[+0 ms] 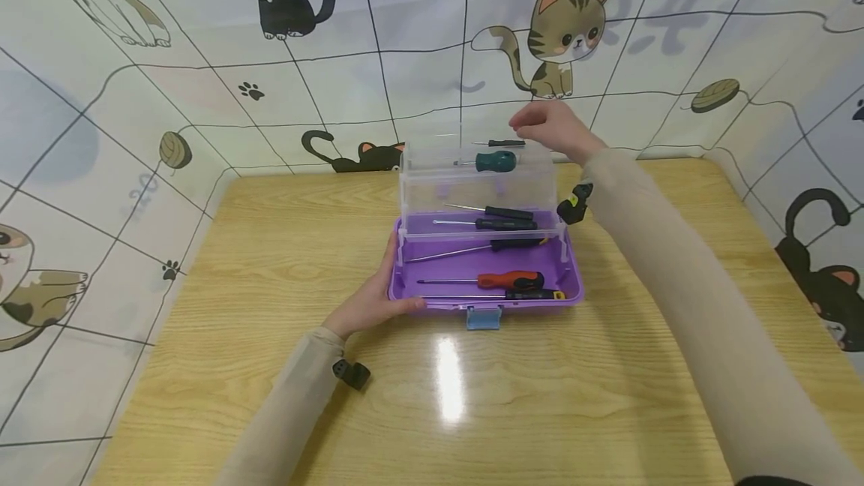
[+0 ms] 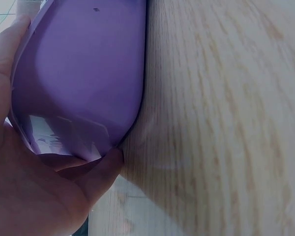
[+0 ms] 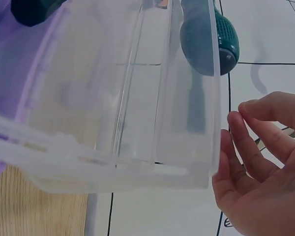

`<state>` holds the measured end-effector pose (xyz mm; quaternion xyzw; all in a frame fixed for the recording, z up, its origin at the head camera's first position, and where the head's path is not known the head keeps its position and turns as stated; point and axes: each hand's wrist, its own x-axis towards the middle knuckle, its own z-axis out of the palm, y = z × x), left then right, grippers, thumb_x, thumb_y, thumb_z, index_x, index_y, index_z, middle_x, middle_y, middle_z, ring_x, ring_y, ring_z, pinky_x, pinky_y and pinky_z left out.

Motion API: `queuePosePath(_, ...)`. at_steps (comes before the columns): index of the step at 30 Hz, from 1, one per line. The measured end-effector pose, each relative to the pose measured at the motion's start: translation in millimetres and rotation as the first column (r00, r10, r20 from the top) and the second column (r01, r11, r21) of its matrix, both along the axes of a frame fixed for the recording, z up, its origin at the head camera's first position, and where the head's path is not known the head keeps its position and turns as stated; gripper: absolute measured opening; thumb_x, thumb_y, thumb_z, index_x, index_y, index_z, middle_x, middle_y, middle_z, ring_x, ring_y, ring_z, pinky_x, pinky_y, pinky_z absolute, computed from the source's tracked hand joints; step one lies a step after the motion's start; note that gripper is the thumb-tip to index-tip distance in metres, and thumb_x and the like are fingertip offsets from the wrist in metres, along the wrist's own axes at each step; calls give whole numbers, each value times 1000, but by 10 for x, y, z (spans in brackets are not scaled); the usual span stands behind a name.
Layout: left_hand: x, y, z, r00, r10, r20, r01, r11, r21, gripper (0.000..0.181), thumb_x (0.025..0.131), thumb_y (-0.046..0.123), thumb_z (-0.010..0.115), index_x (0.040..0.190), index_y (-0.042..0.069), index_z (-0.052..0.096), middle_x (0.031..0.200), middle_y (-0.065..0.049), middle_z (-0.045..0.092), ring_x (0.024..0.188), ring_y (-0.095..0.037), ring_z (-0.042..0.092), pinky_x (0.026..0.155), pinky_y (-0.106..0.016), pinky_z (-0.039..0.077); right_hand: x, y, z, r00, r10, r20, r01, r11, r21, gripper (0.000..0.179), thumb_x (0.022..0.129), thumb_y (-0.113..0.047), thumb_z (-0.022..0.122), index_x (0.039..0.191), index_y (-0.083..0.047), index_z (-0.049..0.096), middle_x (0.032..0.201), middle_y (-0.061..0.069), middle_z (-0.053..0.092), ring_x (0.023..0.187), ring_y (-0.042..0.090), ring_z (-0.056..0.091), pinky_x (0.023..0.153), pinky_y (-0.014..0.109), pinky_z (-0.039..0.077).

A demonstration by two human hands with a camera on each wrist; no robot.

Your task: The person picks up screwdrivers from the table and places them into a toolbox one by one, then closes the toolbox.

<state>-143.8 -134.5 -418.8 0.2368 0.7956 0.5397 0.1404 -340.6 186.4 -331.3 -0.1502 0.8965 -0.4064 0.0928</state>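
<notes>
My left hand grips the left end of a purple toolbox, thumb at the front rim and fingers around the side. In the left wrist view, fingertips sit low against its purple wall. A clear plastic tray stands raised over the back of the box. In it lie a teal-handled screwdriver and a small black screwdriver. My right hand is at the tray's upper right. The right wrist view shows its loosely bent fingers beside the clear wall, holding nothing.
Inside the purple base lie a red-and-black screwdriver and several black-handled ones, including one with a yellow end. A blue latch hangs at the front. The wooden table meets a cat-patterned cloth wall behind the box.
</notes>
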Motion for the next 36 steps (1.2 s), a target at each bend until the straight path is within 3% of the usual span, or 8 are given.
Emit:
queuePosePath(9, -7, -1, -19, 1000, 2, 0, -2, 1000, -6, 114, 75, 12, 72, 139, 24, -21, 147, -9, -15, 132, -34, 7, 103, -45, 13, 21, 164, -61, 997, -60, -51, 58, 998, -38, 33, 91, -20, 50, 118, -1, 54, 118, 13, 52, 105, 24, 46, 90, 41, 36)
queuePosePath(20, -20, -7, -28, 1000, -14, -9, 15, 1000, 21, 114, 75, 16, 73, 138, 28, -22, 147, -6, -16, 132, -34, 4, 104, -45, 12, 20, 273, -187, 985, -170, -25, 167, 980, -110, 39, 92, -20, 46, 128, -3, 42, 123, 14, 44, 109, 27, 42, 90, 40, 37)
queuePosePath(29, 5, -1, 11, 1000, 3, 5, -3, 1000, -13, 114, 75, 14, 72, 138, 27, -21, 147, -8, -14, 133, -26, 3, 105, -40, 10, -25, 384, -360, 992, -109, 66, 117, 986, -121, 51, 94, -28, 41, 139, -8, 27, 139, 12, 29, 125, 30, 29, 99, 45, 28)
queuePosePath(36, 2, -10, -12, 1000, 15, 20, -15, 999, -29, 114, 75, 12, 72, 139, 24, -21, 147, -9, -13, 132, -31, 6, 104, -43, 12, -26, 368, -424, 983, -17, 183, 62, 968, -244, 51, 98, -27, 30, 144, -12, 14, 147, 7, 13, 131, 24, 16, 102, 45, 20)
